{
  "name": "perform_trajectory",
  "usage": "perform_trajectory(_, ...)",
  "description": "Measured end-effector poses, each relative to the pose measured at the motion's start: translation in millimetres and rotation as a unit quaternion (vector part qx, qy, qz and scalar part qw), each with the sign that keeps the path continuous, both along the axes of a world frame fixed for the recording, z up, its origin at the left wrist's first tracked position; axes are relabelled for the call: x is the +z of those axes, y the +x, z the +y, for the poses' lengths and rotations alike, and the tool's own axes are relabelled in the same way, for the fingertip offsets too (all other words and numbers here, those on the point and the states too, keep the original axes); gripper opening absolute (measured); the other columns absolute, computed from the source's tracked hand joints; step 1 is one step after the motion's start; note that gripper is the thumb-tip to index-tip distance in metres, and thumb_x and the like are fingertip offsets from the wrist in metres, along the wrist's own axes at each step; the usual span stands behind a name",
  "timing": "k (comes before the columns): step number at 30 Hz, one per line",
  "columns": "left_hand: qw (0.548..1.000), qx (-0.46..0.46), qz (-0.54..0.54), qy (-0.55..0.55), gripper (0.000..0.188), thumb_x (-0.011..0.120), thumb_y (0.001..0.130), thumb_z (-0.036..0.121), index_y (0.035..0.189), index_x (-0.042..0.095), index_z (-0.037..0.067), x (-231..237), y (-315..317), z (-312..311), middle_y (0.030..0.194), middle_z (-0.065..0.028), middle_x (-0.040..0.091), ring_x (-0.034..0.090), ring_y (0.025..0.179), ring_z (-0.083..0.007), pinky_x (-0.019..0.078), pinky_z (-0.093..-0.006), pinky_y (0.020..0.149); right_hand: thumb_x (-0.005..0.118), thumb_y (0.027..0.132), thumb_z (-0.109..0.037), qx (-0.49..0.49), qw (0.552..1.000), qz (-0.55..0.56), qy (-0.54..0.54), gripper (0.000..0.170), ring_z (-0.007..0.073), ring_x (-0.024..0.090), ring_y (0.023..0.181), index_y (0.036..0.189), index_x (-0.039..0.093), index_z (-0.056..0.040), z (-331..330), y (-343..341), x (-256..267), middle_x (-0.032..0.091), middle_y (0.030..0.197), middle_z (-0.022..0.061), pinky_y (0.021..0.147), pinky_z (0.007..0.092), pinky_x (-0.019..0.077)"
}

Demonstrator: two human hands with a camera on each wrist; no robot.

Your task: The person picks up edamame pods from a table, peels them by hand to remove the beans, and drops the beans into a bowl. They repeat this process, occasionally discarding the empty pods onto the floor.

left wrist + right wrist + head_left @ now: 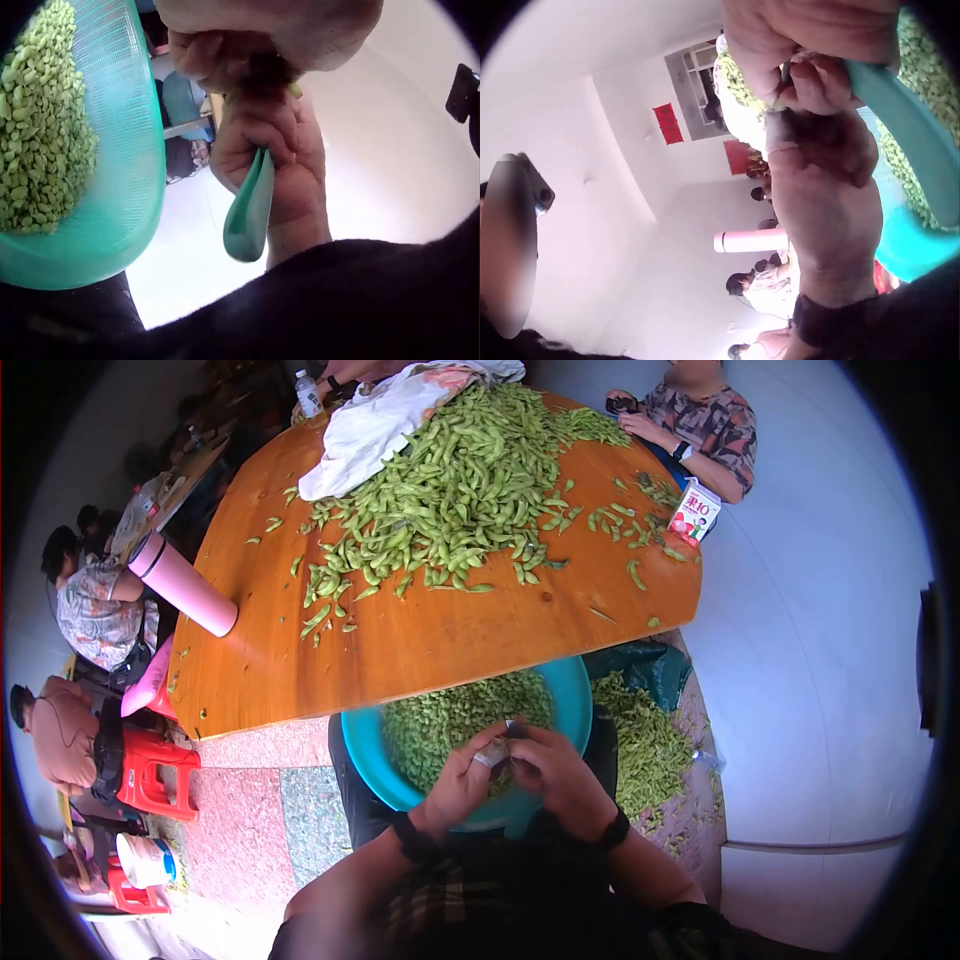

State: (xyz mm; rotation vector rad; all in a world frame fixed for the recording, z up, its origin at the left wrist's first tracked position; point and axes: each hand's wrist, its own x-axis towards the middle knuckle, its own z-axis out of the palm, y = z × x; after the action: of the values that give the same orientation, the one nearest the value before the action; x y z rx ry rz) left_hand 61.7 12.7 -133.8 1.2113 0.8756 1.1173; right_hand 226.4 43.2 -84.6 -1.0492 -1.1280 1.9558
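My two hands meet over a teal basin (362,745) of shelled green beans (425,735). Curled round a teal-handled tool (251,210) is my right hand (565,775); the folded handle sticks out of the fist, and the tool's working end is hidden by fingers. My left hand (460,785), with pale tape (492,752) on a digit, pinches a small green piece (295,90), apparently a pod, mostly covered by the fingers. The fingertips of both hands are close together, and in the right wrist view the handle (915,135) slants over the basin.
Pods (460,480) are heaped on the wooden table (480,630) beside a white cloth (370,435), pink bottle (185,585) and drink carton (695,512). More husks (645,750) lie on the floor at right. People sit left and at the far right; red stools (160,770) stand left.
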Motion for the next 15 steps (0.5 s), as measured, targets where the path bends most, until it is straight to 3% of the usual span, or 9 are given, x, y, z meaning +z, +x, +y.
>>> perform_trajectory(2, 0.995, 0.009, -0.080, -0.067, 0.037, 0.042, 0.101, 0.014, 0.134, 0.048, -0.001, -2.0, -0.3, 2.3, 0.095, -0.0005, 0.059, 0.053, 0.078, -0.0066, 0.0441, -0.0223, 0.067, 0.055, 0.093, -0.018, -0.008, 1.000, -0.003, -0.002, 0.015, 0.0042, 0.037, 0.049, 0.089, 0.059, -0.0042, -1.3, -1.6, 4.3, 0.044, 0.060, -0.0042, 0.046, 0.0218, 0.0266)
perform_trajectory(3, 0.994, 0.012, -0.082, -0.066, 0.037, 0.042, 0.101, 0.014, 0.134, 0.048, -0.001, 1.3, -0.3, 2.9, 0.095, -0.0005, 0.059, 0.053, 0.078, -0.0066, 0.0441, -0.0223, 0.067, 0.056, 0.093, -0.018, -0.020, 1.000, -0.004, -0.006, 0.014, 0.0041, 0.037, 0.049, 0.090, 0.060, -0.0040, -2.2, -2.2, 5.8, 0.044, 0.061, -0.0044, 0.046, 0.0220, 0.0268)
perform_trajectory(5, 0.996, 0.015, 0.018, -0.087, 0.034, 0.042, 0.100, 0.013, 0.129, 0.054, -0.001, 12.4, -0.7, 5.1, 0.082, 0.0016, 0.056, 0.044, 0.066, -0.0037, 0.0379, -0.0200, 0.059, 0.055, 0.092, -0.013, -0.027, 0.999, -0.023, -0.024, 0.012, 0.0036, 0.038, 0.054, 0.093, 0.061, -0.0025, -3.3, -2.4, 5.5, 0.045, 0.065, -0.0053, 0.048, 0.0220, 0.0286)
perform_trajectory(6, 0.996, 0.017, 0.017, -0.088, 0.034, 0.042, 0.100, 0.013, 0.129, 0.054, -0.001, 14.9, -2.6, 6.4, 0.082, 0.0016, 0.056, 0.044, 0.066, -0.0037, 0.0379, -0.0200, 0.059, 0.055, 0.091, -0.008, -0.038, 0.998, -0.041, -0.043, 0.010, 0.0032, 0.039, 0.058, 0.095, 0.062, -0.0010, -4.5, -2.7, 4.7, 0.047, 0.069, -0.0061, 0.051, 0.0220, 0.0305)
perform_trajectory(7, 0.993, 0.005, 0.084, -0.088, 0.033, 0.042, 0.099, 0.012, 0.127, 0.055, -0.001, 17.2, -6.0, 7.9, 0.078, 0.0018, 0.055, 0.043, 0.064, -0.0041, 0.0374, -0.0201, 0.057, 0.055, 0.091, -0.008, -0.036, 0.998, -0.042, -0.043, 0.010, 0.0032, 0.039, 0.058, 0.095, 0.062, -0.0010, -5.3, -3.6, -0.9, 0.047, 0.069, -0.0061, 0.051, 0.0220, 0.0305)
perform_trajectory(8, 0.985, -0.004, 0.150, -0.088, 0.033, 0.042, 0.098, 0.011, 0.125, 0.056, -0.001, 19.5, -9.4, 10.0, 0.075, 0.0020, 0.054, 0.043, 0.062, -0.0045, 0.0369, -0.0203, 0.056, 0.059, 0.090, -0.010, -0.040, 0.995, -0.090, 0.016, 0.010, 0.0026, 0.041, 0.059, 0.094, 0.063, -0.0016, -4.8, -4.8, -11.0, 0.049, 0.068, -0.0066, 0.051, 0.0215, 0.0315)
perform_trajectory(9, 0.985, 0.000, 0.148, -0.088, 0.033, 0.042, 0.098, 0.011, 0.125, 0.056, -0.001, 22.2, -12.9, 11.5, 0.075, 0.0020, 0.054, 0.043, 0.062, -0.0045, 0.0369, -0.0203, 0.056, 0.063, 0.089, -0.012, -0.044, 0.987, -0.137, 0.075, 0.011, 0.0020, 0.044, 0.060, 0.093, 0.064, -0.0022, -4.4, -6.0, -17.8, 0.050, 0.066, -0.0070, 0.052, 0.0209, 0.0325)
perform_trajectory(12, 0.978, -0.046, 0.134, -0.153, 0.029, 0.041, 0.098, 0.010, 0.118, 0.059, -0.003, 23.6, -20.0, 10.6, 0.073, 0.0029, 0.053, 0.043, 0.062, -0.0043, 0.0375, -0.0201, 0.056, 0.066, 0.087, -0.011, -0.044, 0.983, -0.148, 0.096, 0.010, 0.0016, 0.046, 0.062, 0.092, 0.065, -0.0025, -6.4, -4.3, -23.2, 0.053, 0.069, -0.0060, 0.053, 0.0197, 0.0331)
perform_trajectory(15, 0.982, -0.049, 0.122, -0.137, 0.024, 0.045, 0.094, 0.008, 0.109, 0.060, -0.003, 14.2, -19.7, 11.3, 0.072, -0.0038, 0.057, 0.052, 0.063, -0.0124, 0.0436, -0.0261, 0.059, 0.066, 0.085, -0.012, -0.050, 0.986, -0.134, 0.087, 0.014, 0.0046, 0.047, 0.061, 0.082, 0.059, -0.0001, -4.9, -5.2, -25.0, 0.053, 0.064, -0.0015, 0.052, 0.0247, 0.0374)
